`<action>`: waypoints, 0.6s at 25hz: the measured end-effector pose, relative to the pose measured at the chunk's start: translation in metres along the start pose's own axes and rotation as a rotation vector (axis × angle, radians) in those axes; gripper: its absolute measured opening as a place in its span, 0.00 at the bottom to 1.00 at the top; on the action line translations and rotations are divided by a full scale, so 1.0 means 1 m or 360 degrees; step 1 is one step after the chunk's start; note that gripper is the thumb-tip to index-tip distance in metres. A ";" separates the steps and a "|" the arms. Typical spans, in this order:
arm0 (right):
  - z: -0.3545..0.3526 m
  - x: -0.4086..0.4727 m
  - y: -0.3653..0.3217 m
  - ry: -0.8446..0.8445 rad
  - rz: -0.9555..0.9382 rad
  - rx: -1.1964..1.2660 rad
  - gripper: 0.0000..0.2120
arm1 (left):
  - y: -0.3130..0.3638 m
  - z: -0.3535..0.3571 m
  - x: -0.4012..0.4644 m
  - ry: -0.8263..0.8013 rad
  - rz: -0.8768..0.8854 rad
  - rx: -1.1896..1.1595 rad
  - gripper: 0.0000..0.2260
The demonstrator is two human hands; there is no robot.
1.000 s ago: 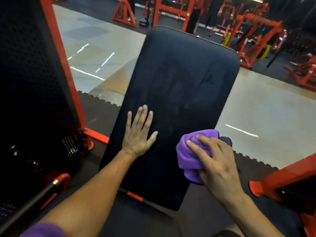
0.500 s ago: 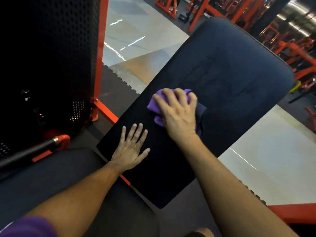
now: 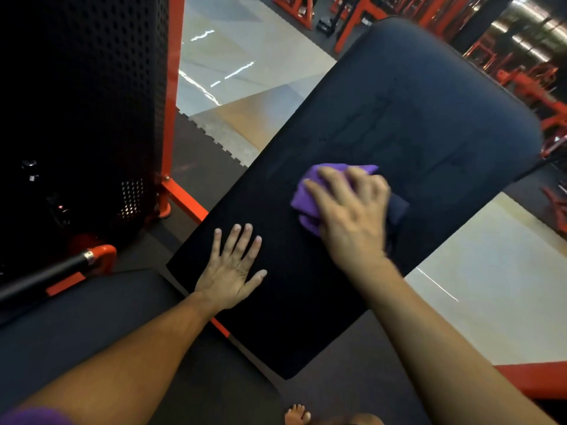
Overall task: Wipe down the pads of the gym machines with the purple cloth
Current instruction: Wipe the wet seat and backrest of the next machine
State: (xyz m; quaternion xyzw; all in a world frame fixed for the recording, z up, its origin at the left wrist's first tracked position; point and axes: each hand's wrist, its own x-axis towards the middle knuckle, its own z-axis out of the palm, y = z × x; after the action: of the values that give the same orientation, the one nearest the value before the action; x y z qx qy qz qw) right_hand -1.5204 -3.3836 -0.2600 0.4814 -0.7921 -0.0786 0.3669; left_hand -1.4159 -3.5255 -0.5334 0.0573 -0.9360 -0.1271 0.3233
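While the left hand [image 3: 228, 273] lies flat on the lower part of the black pad [image 3: 414, 118], fingers straight and slightly fanned, thumb out to the side, the right hand [image 3: 352, 216] is further up the same pad with the purple cloth [image 3: 306, 204] bunched beneath it. That pad is a long rounded slab, its long axis running on a diagonal from the near corner at bottom centre up to the far rounded end at upper right. Right-hand fingers are curled over the cloth, gripping it down against the pad surface; purple folds poke out past the fingertips at the top and spill out on the thumb side to the left, while the palm covers the rest. The cloth sits near the middle of the pad's length, just beyond the left hand's fingertips and apart from them. Off to the left stands a black perforated panel [image 3: 92, 102] edged by an orange frame [image 3: 171, 102], with more orange machines [image 3: 527, 84] in the background at upper right.
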 end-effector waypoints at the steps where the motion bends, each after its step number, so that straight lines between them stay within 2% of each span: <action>1: 0.009 -0.005 -0.014 -0.0066 -0.0067 0.0030 0.22 | -0.001 -0.001 0.000 -0.0013 0.0000 -0.0014 0.37; 4: 0.005 -0.055 -0.021 -0.0307 -0.0350 0.0191 0.20 | -0.001 -0.003 0.000 0.0020 0.0041 -0.0013 0.35; 6: -0.017 -0.073 -0.012 -0.0294 -0.0377 0.0407 0.17 | -0.005 0.000 0.001 0.0070 0.0045 -0.0012 0.34; 8: -0.036 -0.051 -0.005 -0.0149 -0.0255 0.0515 0.17 | -0.006 0.004 0.001 0.0126 0.0050 -0.0007 0.34; 11: -0.027 0.024 -0.005 -0.0063 -0.0263 0.0216 0.22 | -0.006 0.012 -0.004 0.0181 0.0055 -0.0027 0.34; 13: -0.004 0.068 -0.022 -0.0143 -0.0241 -0.0022 0.27 | -0.005 0.015 -0.004 0.0208 0.0068 -0.0014 0.34; 15: 0.017 0.091 -0.053 -0.0284 -0.0179 -0.0092 0.24 | -0.010 0.019 -0.001 0.0241 0.0079 -0.0003 0.34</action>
State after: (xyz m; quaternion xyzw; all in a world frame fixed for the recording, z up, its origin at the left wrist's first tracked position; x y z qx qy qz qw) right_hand -1.5187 -3.4899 -0.2509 0.5053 -0.7908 -0.1645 0.3037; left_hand -1.4266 -3.5309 -0.5509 0.0432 -0.9099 -0.1152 0.3962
